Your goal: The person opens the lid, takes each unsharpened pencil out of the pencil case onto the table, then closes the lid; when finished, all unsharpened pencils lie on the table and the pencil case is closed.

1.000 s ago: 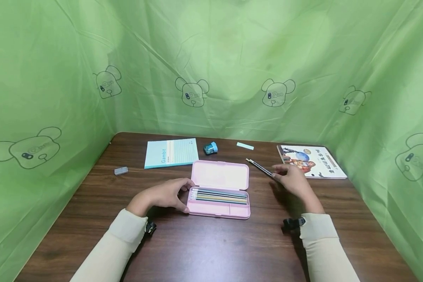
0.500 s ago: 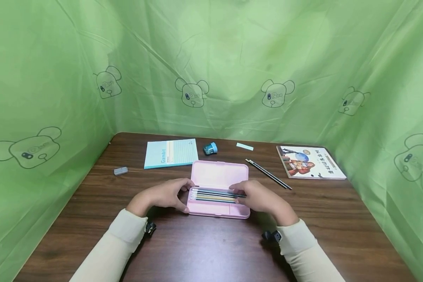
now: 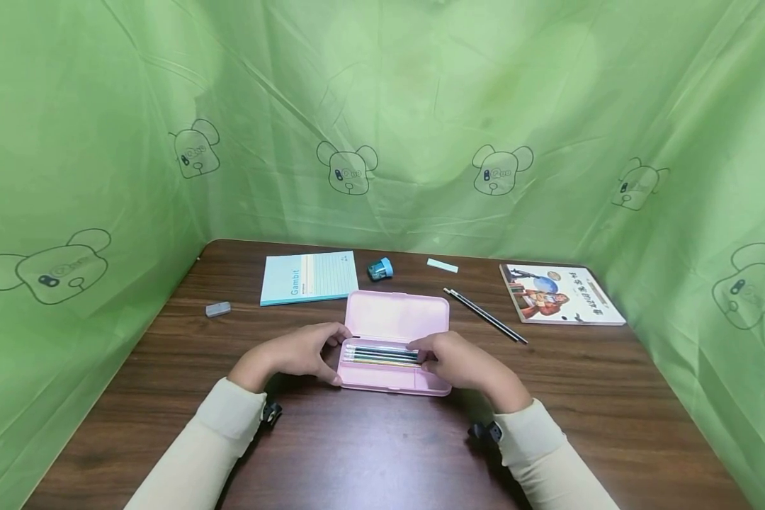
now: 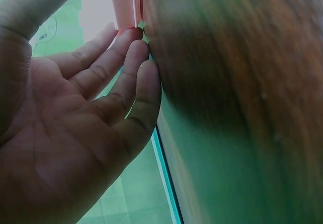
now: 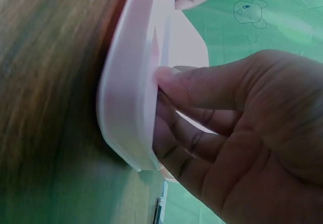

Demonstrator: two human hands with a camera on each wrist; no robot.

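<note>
An open pink pencil case [image 3: 395,312] lies on the dark wooden table, its lid tipped back. Several pencils [image 3: 379,352] lie side by side in its long compartment, white ends toward the left. My left hand [image 3: 302,349] holds the case's left end, thumb at the near corner and fingers at the far side. Reaching in over the right end, my right hand [image 3: 462,360] has its thumb and fingers closed around the pencils' right ends. In the right wrist view the case wall [image 5: 128,93] hides what those fingertips pinch.
Two dark pencils [image 3: 487,316] lie right of the case. Behind it are a light-blue notebook [image 3: 309,278], a blue sharpener [image 3: 380,268] and a pale-blue strip [image 3: 443,265]. A small grey eraser [image 3: 218,309] lies left, an illustrated book [image 3: 561,294] right. Green curtains [image 3: 408,106] enclose the table.
My right hand has left the dark pencils on the table and moved left into the case. The pencils inside have shifted among themselves. My left hand has stayed at the case.
</note>
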